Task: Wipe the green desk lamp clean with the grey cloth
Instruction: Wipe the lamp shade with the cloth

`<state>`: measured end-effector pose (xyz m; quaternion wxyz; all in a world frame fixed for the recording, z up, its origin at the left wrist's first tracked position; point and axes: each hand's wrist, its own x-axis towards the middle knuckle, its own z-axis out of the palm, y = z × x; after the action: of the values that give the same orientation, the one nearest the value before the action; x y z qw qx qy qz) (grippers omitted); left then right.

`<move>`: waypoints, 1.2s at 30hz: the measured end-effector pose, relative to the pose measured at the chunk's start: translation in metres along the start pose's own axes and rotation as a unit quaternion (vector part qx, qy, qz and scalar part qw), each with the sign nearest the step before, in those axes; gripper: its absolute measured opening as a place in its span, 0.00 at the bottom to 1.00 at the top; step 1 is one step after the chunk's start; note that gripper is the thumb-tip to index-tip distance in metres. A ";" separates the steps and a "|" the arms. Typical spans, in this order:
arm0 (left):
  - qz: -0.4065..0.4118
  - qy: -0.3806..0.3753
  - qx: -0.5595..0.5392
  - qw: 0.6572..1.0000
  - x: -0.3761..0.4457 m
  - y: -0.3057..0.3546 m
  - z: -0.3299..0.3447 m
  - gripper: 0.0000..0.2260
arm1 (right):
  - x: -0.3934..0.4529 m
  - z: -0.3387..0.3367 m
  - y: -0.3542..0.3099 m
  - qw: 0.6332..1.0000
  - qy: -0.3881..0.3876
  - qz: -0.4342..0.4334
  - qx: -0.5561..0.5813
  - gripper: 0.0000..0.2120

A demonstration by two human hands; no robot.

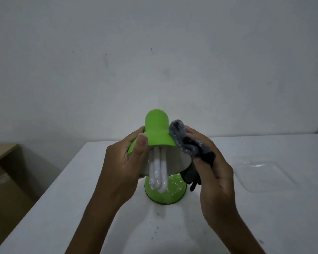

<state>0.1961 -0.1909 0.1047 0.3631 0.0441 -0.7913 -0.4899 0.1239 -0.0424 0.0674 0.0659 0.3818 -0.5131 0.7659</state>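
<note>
**Fingers on shade and cloth: both hands engaged at the lamp**

Left fingers (136, 133) are curled round the 9 o'clock side of the shade (157, 132); the thumb (142, 145) lies flat across the shade's rim, nail up, pointing to 12 o'clock. The left hand (121, 162) therefore grips the shade, fingers close together, clamped on green plastic.

Right fingers (196, 138) are bent over a bunched cloth (186, 142), pressing it against the shade's 3 o'clock flank. The right hand (215, 173) holds the cloth between fingers and palm; a dark tail of cloth hangs out below the hand toward 6 o'clock. The fingertips themselves are partly buried in fabric, so their exact spread cannot be told.

Lamp (157, 125): stands on the table (264, 217), near its middle, shade tilted so its open mouth faces the camera. White bulb (159, 173) tubes project from the mouth toward 6 o'clock. The base (174, 191) sits below the shade, its upper face flecked with white specks. Similar specks show on the cloth and bulb.

A clear tray (264, 173) lies on the table at 3 o'clock from the lamp, apart from the right hand. A cardboard box (6, 173) stands off the table at 9 o'clock. A few dark specks dot the table at 6 o'clock from the base.
</note>
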 end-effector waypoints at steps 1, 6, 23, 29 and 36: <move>0.000 0.001 0.003 1.000 0.000 -0.001 0.000 0.31 | 0.001 0.001 0.000 0.999 0.013 0.028 0.033 0.18; -0.028 0.011 0.012 0.999 0.001 -0.011 -0.001 0.40 | 0.022 0.008 -0.023 0.975 -0.112 -0.129 -0.142 0.21; -0.019 0.003 0.001 1.000 0.001 0.002 -0.001 0.33 | 0.019 0.000 0.008 0.948 0.009 0.179 0.264 0.17; -0.011 0.002 0.012 1.000 0.002 0.004 0.002 0.29 | 0.019 -0.003 -0.017 0.978 -0.093 -0.122 -0.138 0.20; -0.002 -0.004 0.010 1.000 0.001 0.004 0.001 0.23 | 0.006 -0.012 0.002 0.993 -0.001 -0.064 -0.101 0.21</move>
<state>0.1964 -0.1881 0.1083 0.3584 0.0471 -0.7977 -0.4827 0.1124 -0.0353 0.0675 0.1529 0.4062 -0.5623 0.7038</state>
